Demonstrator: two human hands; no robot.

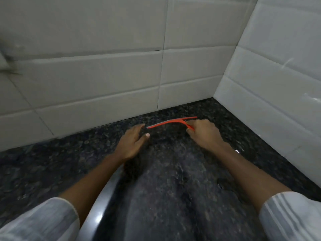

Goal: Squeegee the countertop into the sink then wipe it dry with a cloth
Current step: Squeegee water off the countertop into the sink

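A red squeegee [171, 122] with a long thin blade lies across the dark speckled granite countertop [173, 171], near the back wall. My right hand [203, 133] is shut on its handle at the blade's right part. My left hand [132, 141] rests flat on the counter just left of the blade's left tip, fingers apart, holding nothing. No sink basin or cloth shows clearly in view.
White tiled walls stand behind [104, 75] and to the right [278, 84], meeting in a corner. A shiny curved metal edge [102, 197] runs under my left forearm. Small wet glints [238, 150] sit on the counter by my right wrist.
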